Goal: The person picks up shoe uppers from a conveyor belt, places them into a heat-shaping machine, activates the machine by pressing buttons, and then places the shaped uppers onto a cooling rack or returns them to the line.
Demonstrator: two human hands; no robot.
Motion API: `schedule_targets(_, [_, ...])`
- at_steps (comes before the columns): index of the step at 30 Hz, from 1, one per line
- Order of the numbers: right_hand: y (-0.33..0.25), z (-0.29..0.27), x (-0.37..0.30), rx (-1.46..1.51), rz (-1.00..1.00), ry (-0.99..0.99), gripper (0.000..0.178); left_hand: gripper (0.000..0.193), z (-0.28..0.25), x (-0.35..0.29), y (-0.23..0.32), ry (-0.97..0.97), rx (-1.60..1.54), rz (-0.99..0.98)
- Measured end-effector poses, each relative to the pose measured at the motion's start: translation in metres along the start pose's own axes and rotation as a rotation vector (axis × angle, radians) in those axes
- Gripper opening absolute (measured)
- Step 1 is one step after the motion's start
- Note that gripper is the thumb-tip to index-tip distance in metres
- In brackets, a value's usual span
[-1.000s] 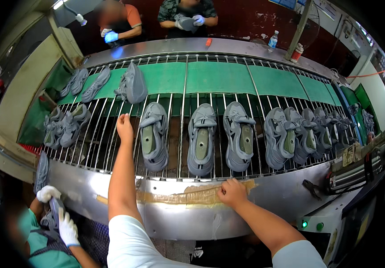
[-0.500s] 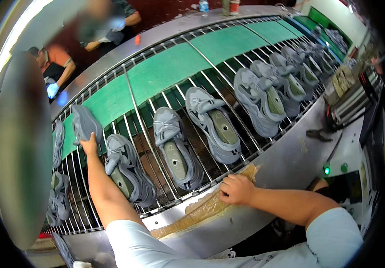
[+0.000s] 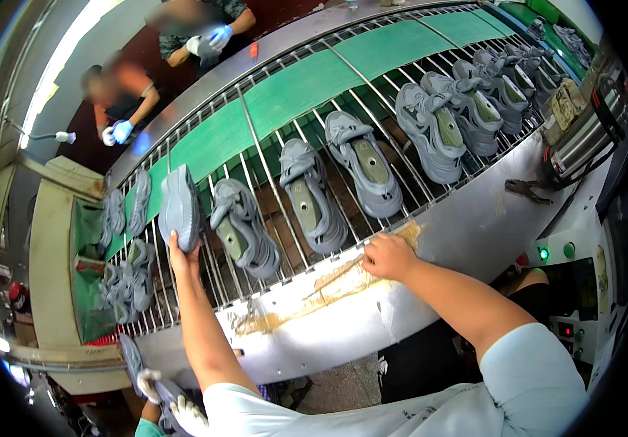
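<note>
A thick grey shoe sole [image 3: 180,207] stands tilted up in my left hand [image 3: 185,255], whose fingers are closed round its near end. This hand is over the left part of a conveyor of metal rods. Just to its right lies a grey sneaker [image 3: 245,229], and beyond that a second sneaker [image 3: 312,198] and a third [image 3: 365,164], each with an olive insert inside. My right hand [image 3: 390,256] is curled into a fist against the conveyor's metal edge, beside brown tape [image 3: 328,288]. What its fingers hold, if anything, is hidden.
More grey sneakers [image 3: 430,131] stand along the right. A green strip [image 3: 292,95] runs along the conveyor's far side, with grey soles [image 3: 140,202] at its left end. Two people work across from me. A gloved hand [image 3: 188,416] shows at bottom left. Pliers [image 3: 526,191] lie at right.
My left hand has raised the sole off the green strip and tipped it more upright. The whole view has shifted, showing more of the left end. My right fist stays at the taped edge.
</note>
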State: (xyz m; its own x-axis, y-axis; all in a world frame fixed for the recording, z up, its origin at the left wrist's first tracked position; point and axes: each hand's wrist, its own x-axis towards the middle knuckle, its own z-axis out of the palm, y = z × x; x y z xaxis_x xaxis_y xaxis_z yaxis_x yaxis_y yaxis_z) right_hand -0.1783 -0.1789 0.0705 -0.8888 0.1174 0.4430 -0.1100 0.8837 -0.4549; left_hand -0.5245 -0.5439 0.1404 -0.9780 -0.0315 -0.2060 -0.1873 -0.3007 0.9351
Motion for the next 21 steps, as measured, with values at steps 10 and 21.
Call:
schedule_targets(10, [-0.061, -0.028, -0.006, 0.186, 0.053, -0.246, 0.041, 0.069, -0.09, -0.434, -0.012, 0.123, -0.231, -0.054])
schedule_targets(21, [-0.191, -0.294, -0.104, 0.091, -0.694, -0.498, 0.09, 0.066, -0.029, -0.607, 0.002, -0.455, 0.039, -0.335])
